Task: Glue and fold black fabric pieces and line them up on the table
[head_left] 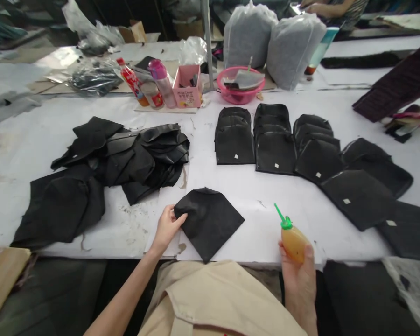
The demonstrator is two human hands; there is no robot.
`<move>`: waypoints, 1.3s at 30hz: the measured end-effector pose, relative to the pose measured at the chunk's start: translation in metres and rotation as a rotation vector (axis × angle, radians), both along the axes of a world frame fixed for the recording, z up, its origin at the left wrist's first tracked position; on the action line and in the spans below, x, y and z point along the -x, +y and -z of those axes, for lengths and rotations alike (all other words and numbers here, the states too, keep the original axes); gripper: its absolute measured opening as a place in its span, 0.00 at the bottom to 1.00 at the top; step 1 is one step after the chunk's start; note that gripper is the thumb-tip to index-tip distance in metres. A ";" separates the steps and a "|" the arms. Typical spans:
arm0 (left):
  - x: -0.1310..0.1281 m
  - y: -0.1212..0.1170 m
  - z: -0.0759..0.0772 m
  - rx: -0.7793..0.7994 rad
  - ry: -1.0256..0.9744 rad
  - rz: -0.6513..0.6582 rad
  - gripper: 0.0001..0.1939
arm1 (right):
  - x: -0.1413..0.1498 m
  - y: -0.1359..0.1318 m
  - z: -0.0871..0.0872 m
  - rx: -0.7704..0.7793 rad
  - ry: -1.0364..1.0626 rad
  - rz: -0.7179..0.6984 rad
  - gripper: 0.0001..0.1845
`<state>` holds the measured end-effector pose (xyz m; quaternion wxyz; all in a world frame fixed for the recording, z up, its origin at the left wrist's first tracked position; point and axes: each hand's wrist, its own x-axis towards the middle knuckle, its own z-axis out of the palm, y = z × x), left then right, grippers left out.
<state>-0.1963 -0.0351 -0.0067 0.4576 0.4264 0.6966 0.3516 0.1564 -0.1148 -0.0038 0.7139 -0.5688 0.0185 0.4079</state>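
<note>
My left hand [170, 225] pinches the left edge of a black leather-like piece [210, 221], which lies on the white table with one corner pointing at me. A squeeze bottle [297, 245] of amber liquid, with a green cap and thin green nozzle, is gripped in my right hand [299, 275]. The nozzle points up and to the left, apart from the black piece. Left of my left hand lies a loose heap of black pieces [136, 158]. Beyond my right hand, overlapping black pieces with small white squares [275, 151] are laid out in rows.
At the back stand a red-capped drink bottle [129, 79], a pink-lidded bottle [163, 84], a pink box [189, 88] and a pink basin [238, 95]. Behind them are two full whitish bags [248, 37]. Another person's arm [331, 8] shows at the top right.
</note>
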 end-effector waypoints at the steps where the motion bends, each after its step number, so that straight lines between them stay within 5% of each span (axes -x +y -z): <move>1: 0.007 -0.002 -0.003 0.003 0.178 0.063 0.32 | 0.002 0.000 -0.001 -0.008 -0.001 -0.016 0.15; 4: 0.017 0.005 -0.012 -0.187 0.760 0.262 0.27 | 0.007 0.002 0.000 -0.028 0.001 -0.039 0.15; 6: 0.014 0.020 -0.014 -0.361 0.972 0.373 0.23 | 0.008 0.003 0.003 -0.034 0.000 -0.043 0.16; 11: -0.008 0.066 -0.005 -0.519 1.070 0.571 0.14 | 0.009 0.005 0.009 -0.027 -0.010 -0.070 0.18; 16: -0.010 0.070 -0.005 -0.644 1.127 0.640 0.12 | 0.016 0.002 0.005 -0.022 0.012 -0.073 0.20; 21: 0.006 0.058 -0.021 -0.562 0.899 0.609 0.09 | 0.018 0.006 -0.001 -0.066 0.038 -0.095 0.20; 25: -0.004 0.056 -0.059 -0.202 0.309 0.617 0.12 | 0.009 0.004 -0.004 -0.092 0.034 -0.053 0.20; 29: -0.067 0.046 -0.097 0.064 -0.304 0.860 0.15 | -0.007 -0.005 -0.008 -0.102 -0.008 0.045 0.21; 32: -0.128 0.031 -0.104 0.176 -0.556 1.104 0.14 | -0.021 -0.014 -0.009 -0.100 -0.041 0.119 0.20; 35: -0.160 0.024 -0.095 0.029 -0.486 1.377 0.12 | -0.034 -0.024 -0.008 -0.100 -0.069 0.195 0.20; 39: -0.134 0.044 -0.073 -0.371 0.152 1.425 0.14 | -0.043 -0.035 -0.004 -0.083 -0.058 0.261 0.17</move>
